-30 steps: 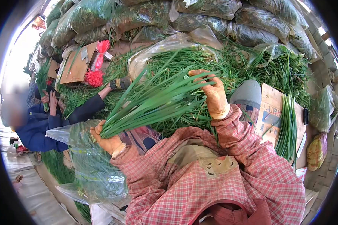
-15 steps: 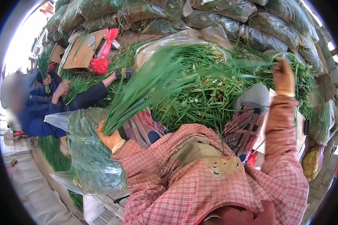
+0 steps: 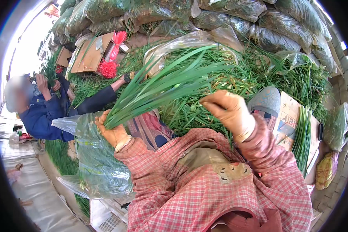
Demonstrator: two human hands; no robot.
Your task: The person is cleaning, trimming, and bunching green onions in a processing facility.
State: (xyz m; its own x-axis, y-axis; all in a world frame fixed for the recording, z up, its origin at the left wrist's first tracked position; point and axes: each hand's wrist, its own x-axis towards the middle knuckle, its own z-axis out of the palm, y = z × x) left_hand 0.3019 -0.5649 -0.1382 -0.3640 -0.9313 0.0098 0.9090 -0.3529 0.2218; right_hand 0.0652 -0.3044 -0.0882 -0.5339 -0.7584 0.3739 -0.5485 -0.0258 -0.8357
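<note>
Long green leafy stalks (image 3: 162,87) fan up and to the right from my gloved left hand (image 3: 113,133), which is closed around their lower ends. My gloved right hand (image 3: 228,112) is near the middle, just below the tips of the bunch, with thumb and fingers pinched together. Whether anything thin sits between those fingertips is too small to tell. Beneath the bunch lies a heap of loose green leaves and yellowish scraps (image 3: 239,83).
A co-worker in dark blue (image 3: 46,120) sits at the left holding greens. Stuffed plastic bags (image 3: 236,9) line the back. A clear bag of greens (image 3: 100,158) lies by my left arm. At the right, a cardboard box (image 3: 288,112) bears a green bundle (image 3: 303,135). Red ties (image 3: 107,69) lie back left.
My right hand has come from the far right in toward the middle. The bunch's leaves now lean further right. The co-worker's hands have risen toward the head.
</note>
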